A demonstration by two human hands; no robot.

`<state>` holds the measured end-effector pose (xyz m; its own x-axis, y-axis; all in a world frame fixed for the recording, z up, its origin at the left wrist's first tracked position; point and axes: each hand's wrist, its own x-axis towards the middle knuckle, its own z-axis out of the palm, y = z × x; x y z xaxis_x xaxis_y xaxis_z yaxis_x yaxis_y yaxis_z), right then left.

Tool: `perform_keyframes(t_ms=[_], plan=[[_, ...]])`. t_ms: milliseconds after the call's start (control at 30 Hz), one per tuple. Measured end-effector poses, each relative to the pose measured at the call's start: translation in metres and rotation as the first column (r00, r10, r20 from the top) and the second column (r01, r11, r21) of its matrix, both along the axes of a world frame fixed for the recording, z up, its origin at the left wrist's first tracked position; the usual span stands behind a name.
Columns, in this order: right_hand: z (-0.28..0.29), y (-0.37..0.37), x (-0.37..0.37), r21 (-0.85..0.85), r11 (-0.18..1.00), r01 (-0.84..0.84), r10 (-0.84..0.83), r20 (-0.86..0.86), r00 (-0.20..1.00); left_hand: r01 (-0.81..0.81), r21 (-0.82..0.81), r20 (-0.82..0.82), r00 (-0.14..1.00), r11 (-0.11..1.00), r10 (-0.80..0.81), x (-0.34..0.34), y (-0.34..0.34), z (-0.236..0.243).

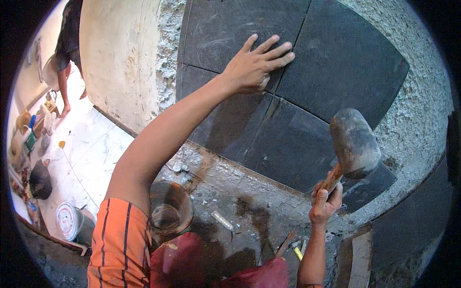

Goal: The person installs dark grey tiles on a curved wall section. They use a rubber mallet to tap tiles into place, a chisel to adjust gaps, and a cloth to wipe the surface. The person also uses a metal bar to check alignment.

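Observation:
My left hand (pixel 250 66) rests with spread fingers on the dark tiled wall, on the upper left tile (pixel 230 24) near the vertical joint. My right hand (pixel 324 204) grips the wooden handle of a rubber mallet (pixel 355 144), whose large grey, worn head is raised in front of the lower right tile (pixel 293 139). Another dark tile (pixel 345 57) fills the upper right, and rough grey plaster (pixel 413 115) borders the tiles.
Below lie a bucket (pixel 170 206), small tools (pixel 288 240) and debris. At left, a person's bare legs (pixel 65 91) stand on white floor tiles (pixel 96 149) beside assorted items (pixel 41 177) and a white lidded pail (pixel 72 221). A pale wall (pixel 120 53) adjoins the dark tiles.

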<state>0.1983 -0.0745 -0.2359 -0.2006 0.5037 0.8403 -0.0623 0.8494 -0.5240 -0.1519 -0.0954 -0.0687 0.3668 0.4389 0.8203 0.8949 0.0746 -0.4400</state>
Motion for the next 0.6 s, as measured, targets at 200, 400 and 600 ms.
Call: perform_keyframes(t_ms=[200,400,600], plan=[[-0.023,-0.014,0.012,-0.167,0.986,0.017,-0.023,-0.034,0.999,0.212,-0.147,0.258,0.951,0.966,-0.169,-0.035,-0.037,-0.015],[-0.043,-0.004,0.043,-0.189,0.982,0.029,-0.041,-0.055,0.998,0.183,0.2,0.323,0.915,0.963,-0.241,-0.001,-0.027,-0.027],[0.002,0.024,0.06,-0.268,0.961,0.072,-0.127,-0.193,0.973,0.101,0.111,0.151,0.982,0.989,-0.117,0.084,0.009,0.015]])
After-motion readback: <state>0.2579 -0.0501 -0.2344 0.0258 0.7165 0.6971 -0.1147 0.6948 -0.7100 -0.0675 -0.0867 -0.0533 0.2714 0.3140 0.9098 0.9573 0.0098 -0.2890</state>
